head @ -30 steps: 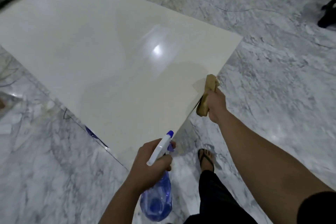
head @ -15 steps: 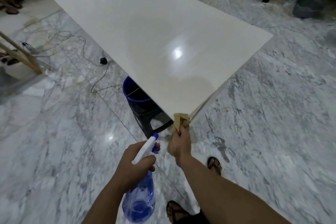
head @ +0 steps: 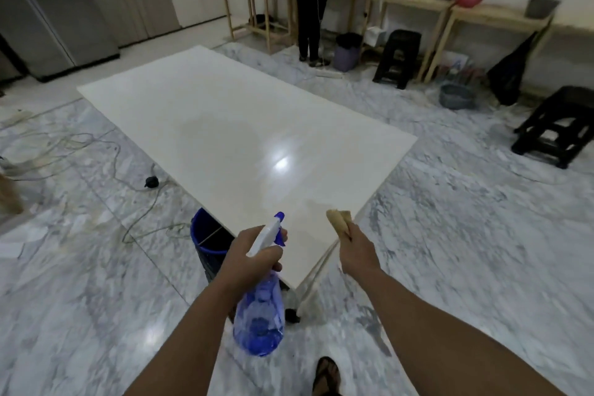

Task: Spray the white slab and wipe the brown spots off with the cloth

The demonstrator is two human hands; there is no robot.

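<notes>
Person stands at the near corner of the white slab, which sits raised over a marble floor. Left hand is wrapped around a blue spray bottle, white nozzle aimed toward the slab. Right hand is fisted on a tan cloth, held just over the slab's near right edge. Blue bucket under the slab. Brown spots can't be made out.

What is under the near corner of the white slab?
A blue bucket on something dark shows beneath the white slab; the rest of its support is hidden.
</notes>
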